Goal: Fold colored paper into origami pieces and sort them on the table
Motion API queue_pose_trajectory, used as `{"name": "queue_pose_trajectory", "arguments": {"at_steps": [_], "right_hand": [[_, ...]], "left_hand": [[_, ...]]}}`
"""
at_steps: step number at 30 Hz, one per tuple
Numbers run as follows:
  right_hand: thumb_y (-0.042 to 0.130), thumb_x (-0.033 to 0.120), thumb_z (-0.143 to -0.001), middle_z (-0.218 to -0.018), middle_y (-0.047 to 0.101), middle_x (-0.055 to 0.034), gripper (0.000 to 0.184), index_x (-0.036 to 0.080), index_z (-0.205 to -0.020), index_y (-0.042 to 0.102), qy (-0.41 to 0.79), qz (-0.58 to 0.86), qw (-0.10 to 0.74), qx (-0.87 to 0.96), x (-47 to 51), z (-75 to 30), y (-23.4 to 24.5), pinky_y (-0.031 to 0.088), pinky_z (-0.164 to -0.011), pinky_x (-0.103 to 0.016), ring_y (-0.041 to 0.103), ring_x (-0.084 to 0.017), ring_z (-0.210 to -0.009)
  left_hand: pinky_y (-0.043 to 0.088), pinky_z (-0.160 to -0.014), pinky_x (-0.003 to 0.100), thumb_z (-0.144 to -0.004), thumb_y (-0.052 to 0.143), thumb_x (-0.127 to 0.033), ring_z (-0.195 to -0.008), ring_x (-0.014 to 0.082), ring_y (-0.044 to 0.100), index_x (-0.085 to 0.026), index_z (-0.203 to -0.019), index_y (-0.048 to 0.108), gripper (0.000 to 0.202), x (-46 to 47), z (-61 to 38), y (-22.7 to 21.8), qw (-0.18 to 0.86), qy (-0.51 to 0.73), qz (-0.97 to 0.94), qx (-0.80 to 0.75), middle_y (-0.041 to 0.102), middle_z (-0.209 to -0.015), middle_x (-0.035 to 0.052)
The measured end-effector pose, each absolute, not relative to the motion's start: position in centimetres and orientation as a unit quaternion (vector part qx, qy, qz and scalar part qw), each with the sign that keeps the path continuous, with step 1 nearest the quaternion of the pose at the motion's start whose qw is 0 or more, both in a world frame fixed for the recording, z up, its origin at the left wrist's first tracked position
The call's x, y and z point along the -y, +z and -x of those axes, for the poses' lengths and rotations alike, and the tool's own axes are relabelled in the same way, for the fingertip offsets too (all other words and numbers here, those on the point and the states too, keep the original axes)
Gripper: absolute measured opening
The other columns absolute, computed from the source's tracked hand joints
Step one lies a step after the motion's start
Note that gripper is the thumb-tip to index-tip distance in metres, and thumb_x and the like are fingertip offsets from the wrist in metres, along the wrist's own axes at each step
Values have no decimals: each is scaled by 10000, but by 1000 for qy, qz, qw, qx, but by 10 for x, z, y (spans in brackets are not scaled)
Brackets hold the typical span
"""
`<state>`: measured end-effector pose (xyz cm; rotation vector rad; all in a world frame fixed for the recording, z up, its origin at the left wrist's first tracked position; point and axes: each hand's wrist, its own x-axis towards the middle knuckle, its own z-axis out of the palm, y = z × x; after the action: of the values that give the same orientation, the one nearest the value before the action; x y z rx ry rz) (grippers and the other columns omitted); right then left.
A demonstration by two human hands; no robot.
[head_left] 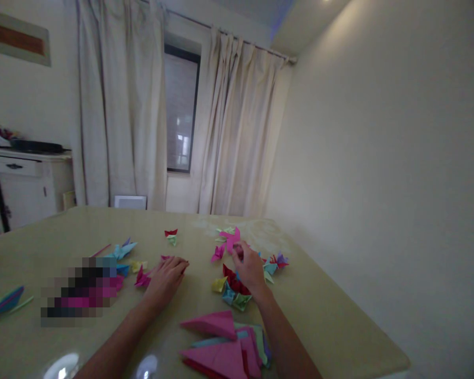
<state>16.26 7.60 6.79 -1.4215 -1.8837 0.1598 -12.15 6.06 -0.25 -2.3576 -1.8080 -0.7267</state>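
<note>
My left hand [168, 276] rests palm down on the table, fingers lying close together. Beside its wrist sits a bright pink folded paper piece [142, 277], and a bit of pink paper shows behind its knuckles. What lies under the palm is hidden. Further right, my right hand [252, 267] has its thumb and fingers curled together on a pink origami piece [231, 239]. A smaller pink origami piece [218, 253] lies just left of those fingers. Below the right hand is a cluster of red, yellow, blue and green folded papers [229, 297].
Pink folded paper triangles [217, 355] are stacked near my right forearm. Blue origami [122, 251] and a blurred-out patch [81, 292] are at left. A small red and green piece [171, 237] lies further back. Blue and purple pieces [276, 263] sit right of my hand.
</note>
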Motion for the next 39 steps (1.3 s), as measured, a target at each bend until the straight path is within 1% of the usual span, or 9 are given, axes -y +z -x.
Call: {"name": "queue_pose_trajectory", "arguments": {"at_steps": [3,6,8,11,13,22,25,32,39], "right_hand": [[560,349,-1029,-933,791,-51,219,212,-1105,714,139,478,449,742,-71,-169,53,519,-790,-275,744,-201,-843],[625,438,-1004,-865,774,-44,272,204,-1068,746,225,415,448,759,-68,-164,40,530,-737,-282,719,-194,-763],[689,470,-963,-928,777,-50,311,203,-1105,759,277,378,445,763,-67,-158,35,535,-727,-281,712,-189,-779],[753,453,-915,-1030,777,-56,331,209,-1138,767,336,335,443,760,-65,-150,31,541,-718,-275,710,-179,-808],[762,403,-911,-998,777,-49,286,207,-1119,776,351,319,439,763,-63,-146,30,536,-698,-264,707,-172,-792],[690,200,-938,-907,762,-33,147,213,-1030,805,278,326,444,787,-59,-137,22,524,-727,-264,675,-164,-773],[696,265,-954,-856,759,-35,142,213,-1003,820,269,330,442,790,-60,-137,20,522,-725,-276,671,-173,-755],[663,488,-991,-838,745,-46,316,222,-1002,834,260,325,445,793,-58,-140,23,516,-701,-277,656,-175,-727],[658,435,-1009,-834,737,-46,306,224,-893,846,226,322,436,809,-59,-144,27,484,-711,-263,666,-169,-753]], "left_hand": [[501,-1043,386,-988,531,-177,-1150,229,681,-251,-1189,728,291,-54,100,-2,45,-296,808,507,746,-1233,77],[548,-954,340,-1028,525,-237,-1085,209,706,-246,-1200,723,262,-46,83,2,69,-339,827,444,751,-1213,79],[555,-947,333,-1052,507,-257,-1067,201,713,-249,-1238,713,278,-39,77,5,97,-359,834,407,756,-1205,79],[563,-947,315,-1077,459,-243,-1070,186,716,-246,-1268,706,311,-32,75,10,121,-389,837,365,761,-1196,84],[573,-943,308,-1079,446,-226,-1065,180,720,-244,-1256,714,322,-29,75,12,126,-407,834,351,766,-1179,88],[584,-951,318,-1059,462,-176,-1065,179,722,-248,-1250,716,326,-25,69,13,142,-402,848,315,769,-1178,91],[584,-928,319,-1059,454,-178,-1041,179,725,-244,-1253,712,330,-26,68,13,149,-394,850,317,772,-1159,92],[571,-933,320,-1067,448,-179,-1051,180,725,-228,-1295,672,323,-25,68,15,158,-392,854,303,767,-1187,94],[554,-937,319,-1056,440,-160,-1060,184,708,-248,-1323,668,362,-26,69,11,136,-394,847,330,759,-1196,79]]}}
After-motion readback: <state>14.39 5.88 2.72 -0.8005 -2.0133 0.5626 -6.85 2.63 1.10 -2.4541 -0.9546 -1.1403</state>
